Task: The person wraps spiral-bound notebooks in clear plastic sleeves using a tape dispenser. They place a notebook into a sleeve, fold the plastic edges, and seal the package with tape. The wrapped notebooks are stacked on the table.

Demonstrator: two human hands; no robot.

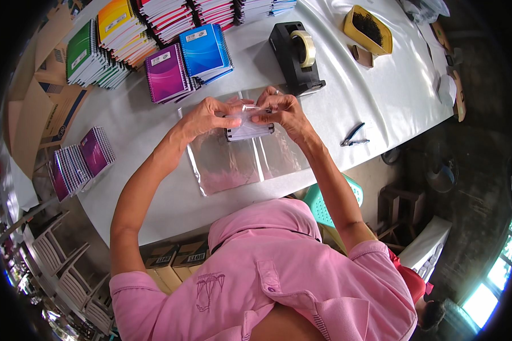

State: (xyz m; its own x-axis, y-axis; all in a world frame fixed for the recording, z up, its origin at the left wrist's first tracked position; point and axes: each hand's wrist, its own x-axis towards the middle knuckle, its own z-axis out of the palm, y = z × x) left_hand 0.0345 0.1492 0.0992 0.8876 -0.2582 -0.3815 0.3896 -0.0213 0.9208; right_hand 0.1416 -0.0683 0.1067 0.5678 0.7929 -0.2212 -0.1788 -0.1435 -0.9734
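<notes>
Your left hand [209, 116] and right hand [284, 108] are close together above the white table [392, 102]; the thumb and fingers of each are drawn together, pinching clear film [247, 109]; both thumbs lie on the side nearest you, and the fingertips behind the film are partly hidden. The paged bundle [249, 133] is directly below the grip, its white page edges turned toward you, with dark marks at its two sides; film covers its upper part; whether your fingers also press on the bundle cannot be told from this view. Under the bundle, and spreading from the grip toward you, lies a flat, glossy clear sheet [227, 170]; whether it and the film are one piece cannot be told.

Just beyond the grip, on its right, stands the black tape dispenser [283, 57], loaded with a pale tape roll [309, 50]; beyond the grip and to its left are a purple notebook stack [166, 74] and a blue notebook stack [203, 50], side by side; farther left is a green notebook stack [79, 51]; right of the grip, well apart from it, lies a small two-armed hand tool [354, 132]; farther beyond, on the right, is a yellow tray [386, 42] with dark contents.
</notes>
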